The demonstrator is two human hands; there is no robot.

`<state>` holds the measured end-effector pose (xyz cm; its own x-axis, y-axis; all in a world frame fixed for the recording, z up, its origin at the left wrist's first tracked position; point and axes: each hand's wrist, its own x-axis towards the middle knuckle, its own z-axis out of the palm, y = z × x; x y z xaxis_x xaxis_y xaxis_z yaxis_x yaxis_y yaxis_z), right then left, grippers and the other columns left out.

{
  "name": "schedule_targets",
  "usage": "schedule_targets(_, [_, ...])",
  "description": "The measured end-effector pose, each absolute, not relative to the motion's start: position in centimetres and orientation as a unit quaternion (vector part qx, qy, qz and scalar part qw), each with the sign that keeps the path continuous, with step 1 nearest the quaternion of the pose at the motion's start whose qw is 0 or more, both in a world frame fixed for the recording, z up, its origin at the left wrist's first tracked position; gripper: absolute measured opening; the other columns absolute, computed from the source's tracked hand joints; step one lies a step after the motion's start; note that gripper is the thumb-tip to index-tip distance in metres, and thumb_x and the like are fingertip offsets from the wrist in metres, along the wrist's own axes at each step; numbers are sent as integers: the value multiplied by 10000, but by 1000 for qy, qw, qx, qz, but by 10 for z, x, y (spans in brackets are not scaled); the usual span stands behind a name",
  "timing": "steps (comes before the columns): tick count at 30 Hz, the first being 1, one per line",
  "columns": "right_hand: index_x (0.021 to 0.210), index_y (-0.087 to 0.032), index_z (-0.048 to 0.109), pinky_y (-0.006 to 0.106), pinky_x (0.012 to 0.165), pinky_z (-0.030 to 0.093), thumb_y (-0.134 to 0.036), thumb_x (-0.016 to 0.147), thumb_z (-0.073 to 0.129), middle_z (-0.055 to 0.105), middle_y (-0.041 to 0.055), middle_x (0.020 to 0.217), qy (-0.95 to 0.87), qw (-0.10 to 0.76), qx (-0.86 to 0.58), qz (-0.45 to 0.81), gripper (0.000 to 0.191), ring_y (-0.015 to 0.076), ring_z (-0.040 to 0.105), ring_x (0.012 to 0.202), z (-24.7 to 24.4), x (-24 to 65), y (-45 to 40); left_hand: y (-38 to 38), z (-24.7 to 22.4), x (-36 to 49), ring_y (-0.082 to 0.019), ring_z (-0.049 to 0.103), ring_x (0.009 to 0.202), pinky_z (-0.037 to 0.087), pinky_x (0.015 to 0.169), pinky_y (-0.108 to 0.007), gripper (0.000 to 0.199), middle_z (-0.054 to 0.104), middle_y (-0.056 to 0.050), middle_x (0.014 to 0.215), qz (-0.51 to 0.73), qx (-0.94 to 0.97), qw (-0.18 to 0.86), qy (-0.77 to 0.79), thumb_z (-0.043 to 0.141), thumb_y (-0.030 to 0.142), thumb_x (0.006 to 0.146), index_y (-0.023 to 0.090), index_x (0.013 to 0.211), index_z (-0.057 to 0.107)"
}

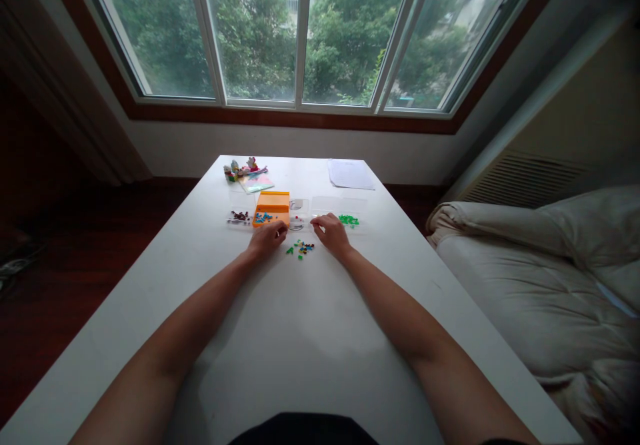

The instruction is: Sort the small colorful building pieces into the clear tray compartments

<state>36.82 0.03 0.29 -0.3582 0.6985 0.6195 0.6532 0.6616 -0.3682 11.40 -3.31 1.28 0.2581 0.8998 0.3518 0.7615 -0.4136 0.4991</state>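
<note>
My left hand (267,237) rests at the front edge of an orange box (275,202), its fingers curled together; anything between them is too small to see. Blue pieces (263,218) lie inside that box. My right hand (331,232) has thumb and fingertips pinched at the left end of a clear box (356,205) with green pieces (349,220) in it, and what the pinch holds cannot be made out. Between and just below both hands is a loose pile of small mixed-colour pieces (303,248). A small clear box (299,204) stands between the orange box and my right hand.
Left of the orange box, dark pieces (240,217) lie in another clear box. Small colourful figures (251,164) and a pastel sheet (258,183) are at the back left of the white table (300,318). White papers (351,173) lie back right. A sofa (500,278) stands beside the table.
</note>
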Motion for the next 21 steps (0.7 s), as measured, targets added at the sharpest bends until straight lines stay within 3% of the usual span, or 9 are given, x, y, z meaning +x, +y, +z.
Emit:
schedule_targets(9, [941,-217,729,328,846,454,-140,906,583,715,34,854,-836,379,-390,68,168,197,593,869,-1,362,-6,-11,1,90,-152,655,705,492,670,-250,197,725,-29,824,446,628,199,606,559,318,851,196,971,657])
schedule_targets(14, [939,-218,733,310,832,460,-147,903,584,703,32,842,-838,360,-401,84,169,185,599,866,-4,361,-7,-5,-4,81,-122,633,628,483,605,-229,305,749,-53,928,496,558,247,617,538,314,863,178,1128,604])
schedule_targets(17, [937,-215,735,302,821,461,-150,903,585,699,31,836,-839,353,-403,90,168,179,601,854,-4,360,-7,-5,-3,83,-125,627,662,478,623,-229,355,742,-53,949,485,586,235,605,554,312,858,187,1188,602])
schedule_targets(21, [934,-213,736,292,807,458,-150,898,592,701,28,832,-841,352,-402,88,161,174,597,830,-4,360,-7,-14,2,93,-141,597,708,457,655,-244,243,702,-33,838,387,710,235,539,561,322,845,179,991,693])
